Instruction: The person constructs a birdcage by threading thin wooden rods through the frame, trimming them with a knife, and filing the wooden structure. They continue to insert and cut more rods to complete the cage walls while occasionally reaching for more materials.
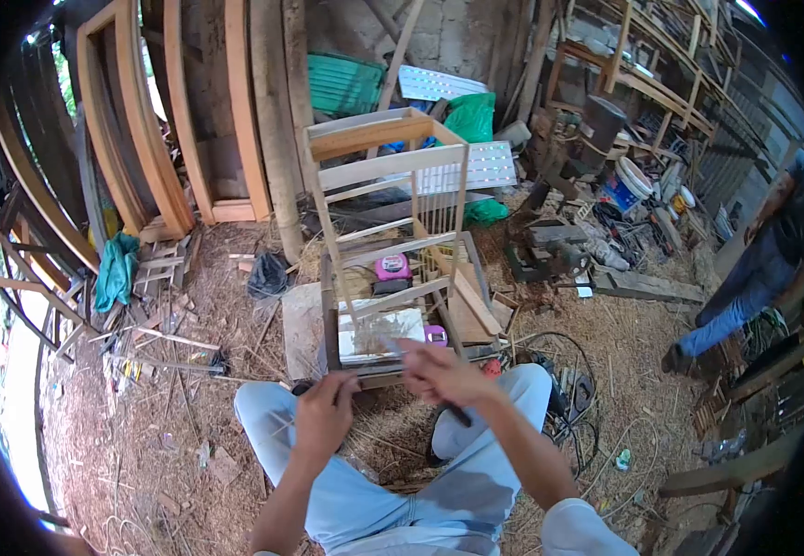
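Watching through the head cam here, going across the scene. On the far left, tall wooden door frames [133, 120] are leaning against the wall, and a green cloth [116, 269] is hanging over some scrap timber just below them. A bit further right, a black bag [267, 275] is sitting on the straw-covered ground near a post.

Near the middle, the left hand [323, 417] is hovering over the left knee. Its fingers are curled in and pinching one end of a thin strip [379, 369]. That strip is running between the two hands, right in front of the lap and just near of the chair. It's pretty blurry, so I can't tell what it's made of.

Just beyond the hands, an unfinished wooden chair frame [392, 213] is standing upright, facing the wearer. A pink tape measure [392, 267] is resting on its seat area, and a pale board is lying underneath.

The right hand [443, 371] is sitting a little higher and farther than the left one. Its fingers are bunched together and pinching the other end of the strip.

Moving right, black cables [559, 389] are looping over the ground beside the right leg. Farther back, a blue bucket [620, 190] is sitting among the clutter under the shelves. At the far right edge, another person [763, 259] in dark blue clothes is standing bent forward, well apart from the chair.
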The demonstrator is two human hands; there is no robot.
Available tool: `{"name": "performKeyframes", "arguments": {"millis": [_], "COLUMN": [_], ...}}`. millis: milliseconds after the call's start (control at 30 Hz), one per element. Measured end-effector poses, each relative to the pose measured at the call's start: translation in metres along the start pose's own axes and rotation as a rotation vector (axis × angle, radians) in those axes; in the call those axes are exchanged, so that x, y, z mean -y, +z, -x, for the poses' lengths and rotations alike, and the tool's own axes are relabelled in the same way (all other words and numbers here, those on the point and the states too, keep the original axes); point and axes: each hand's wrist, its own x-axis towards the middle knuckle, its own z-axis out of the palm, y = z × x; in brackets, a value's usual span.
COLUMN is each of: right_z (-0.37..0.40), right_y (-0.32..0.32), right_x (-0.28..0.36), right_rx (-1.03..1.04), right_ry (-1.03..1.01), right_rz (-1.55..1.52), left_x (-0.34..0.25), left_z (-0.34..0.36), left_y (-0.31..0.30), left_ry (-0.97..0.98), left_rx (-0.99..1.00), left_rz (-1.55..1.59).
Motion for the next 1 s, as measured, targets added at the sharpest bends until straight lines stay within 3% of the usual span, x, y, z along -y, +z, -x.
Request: {"name": "performKeyframes", "arguments": {"millis": [133,333,467,533,567,667,733,833,967,1000], "right_z": [-0.014,0.001,0.012,0.024,0.019,0.025,0.016,0.006,-0.011,-0.009], "right_y": [0.005,-0.03,-0.106,-0.165,-0.156,-0.088,-0.045,0.004,0.006,-0.003], "right_x": [-0.003,0.001,0.019,0.015,0.017,0.032,0.029,0.017,0.014,0.017], "right_rx": [0.082,0.062,-0.699,-0.554,-0.529,-0.392,-0.127,0.149,0.17,0.047], "right_ry": [-0.073,-0.053,-0.151,-0.326,-0.324,-0.091,-0.101,-0.128,-0.09,-0.092], "right_rz": [-0.192,-0.046,0.074,-0.095,-0.086,0.126,0.181,-0.006,-0.22,-0.198], "left_x": [-0.012,-0.01,0.021,0.041,0.045,0.018,-0.001,-0.018,-0.03,-0.027], "left_z": [-0.002,0.017,0.037,0.041,0.036,0.007,-0.009,-0.018,-0.021,-0.017], "left_y": [0.009,-0.009,-0.038,-0.056,-0.057,-0.043,-0.026,-0.005,-0.005,-0.008], "left_ry": [-0.022,-0.023,-0.008,-0.251,-0.213,-0.274,-0.243,-0.211,-0.212,-0.215], "left_rx": [0.039,0.134,0.094,0.014,-0.04,0.029,0.041,0.096,0.176,0.202], "left_rz": [0.003,0.098,-0.049,-0.015,0.036,0.149,0.162,0.201,0.189,0.18]}}
